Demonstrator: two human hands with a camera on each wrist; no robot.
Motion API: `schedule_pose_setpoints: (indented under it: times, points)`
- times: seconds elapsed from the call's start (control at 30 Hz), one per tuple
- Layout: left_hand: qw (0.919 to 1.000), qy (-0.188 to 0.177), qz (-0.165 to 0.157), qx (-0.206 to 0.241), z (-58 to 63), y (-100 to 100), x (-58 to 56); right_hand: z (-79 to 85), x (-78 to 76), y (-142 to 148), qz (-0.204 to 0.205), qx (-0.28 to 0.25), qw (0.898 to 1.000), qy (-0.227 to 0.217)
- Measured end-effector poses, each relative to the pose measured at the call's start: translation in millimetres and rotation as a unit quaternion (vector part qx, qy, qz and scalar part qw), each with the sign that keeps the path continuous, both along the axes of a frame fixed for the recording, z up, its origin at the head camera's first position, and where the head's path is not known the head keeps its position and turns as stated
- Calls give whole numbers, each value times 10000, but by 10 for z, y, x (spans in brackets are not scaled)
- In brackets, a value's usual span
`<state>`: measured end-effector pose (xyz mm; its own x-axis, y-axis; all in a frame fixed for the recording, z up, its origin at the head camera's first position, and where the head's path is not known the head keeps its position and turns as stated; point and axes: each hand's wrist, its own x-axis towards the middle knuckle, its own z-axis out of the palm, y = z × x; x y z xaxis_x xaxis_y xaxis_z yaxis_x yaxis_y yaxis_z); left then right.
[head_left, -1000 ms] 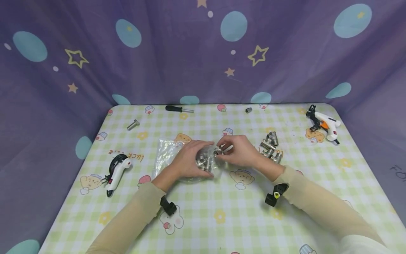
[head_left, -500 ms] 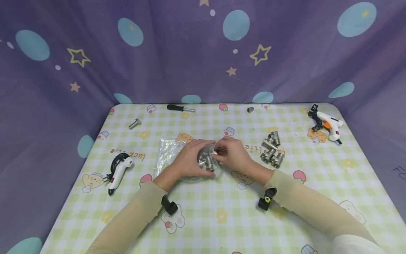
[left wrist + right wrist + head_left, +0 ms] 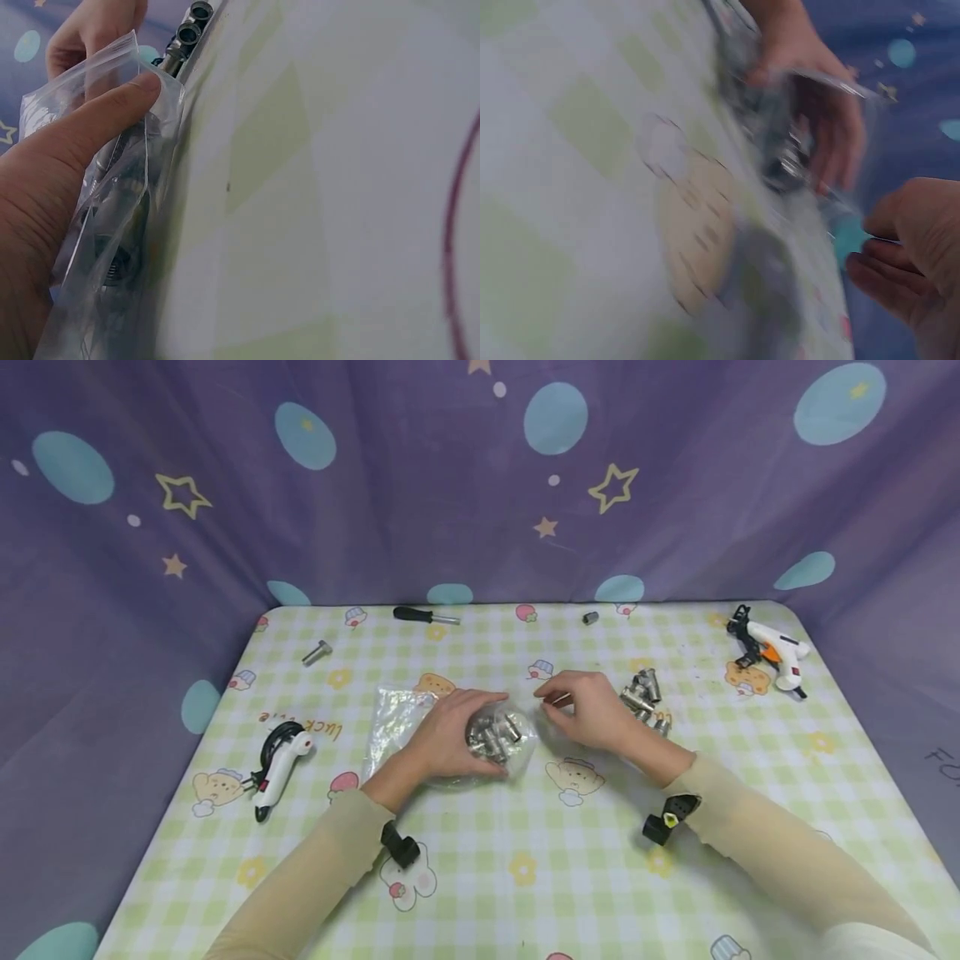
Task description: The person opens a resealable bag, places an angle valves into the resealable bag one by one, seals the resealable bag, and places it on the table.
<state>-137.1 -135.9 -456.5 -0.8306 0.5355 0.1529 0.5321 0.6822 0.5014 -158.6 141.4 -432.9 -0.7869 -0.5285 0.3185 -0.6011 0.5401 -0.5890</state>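
My left hand (image 3: 446, 739) grips a clear plastic bag (image 3: 392, 720) from the left, thumb and fingers spread around its mouth, which faces right. Inside the bag lie several shiny metal connectors (image 3: 491, 745). In the left wrist view the thumb presses along the outside of the bag (image 3: 161, 97). Just right of the mouth is my right hand (image 3: 588, 710), its fingers loosely bent with nothing between them. The right wrist view shows these fingers (image 3: 881, 274) beside the bag's edge. A small pile of similar connectors (image 3: 647, 687) lies right of that hand, partly hidden by it.
Along the back lie a black-handled screwdriver (image 3: 412, 614) and a small metal cylinder (image 3: 590, 618). A bolt (image 3: 317, 653) is at the back left. A white corded tool (image 3: 279, 768) lies at left, a white glue gun (image 3: 783, 656) at far right. A purple curtain (image 3: 420, 485) stands behind.
The right hand put a metal connector into the bag's mouth, let go and drew back to the right. The left hand has stayed on the bag.
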Motion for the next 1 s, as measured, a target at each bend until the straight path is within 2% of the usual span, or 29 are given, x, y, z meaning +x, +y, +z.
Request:
schedule_pose_setpoints:
  times: [0.27,0.5,0.77,1.0]
  points:
    - [9989,-393,146,205,33,-1,-13,202,-81,550,-409,672,9969,-12]
    - [9988,-431,138,167,53,4,-27,224,20,880,-556,1230,9908,-141]
    - [9991,-407,115,82,48,-3,-20,107,183,1051,-532,1900,9803,-69]
    - [9996,-259,75,131,83,16,7,74,249,1020,-567,2280,9720,25]
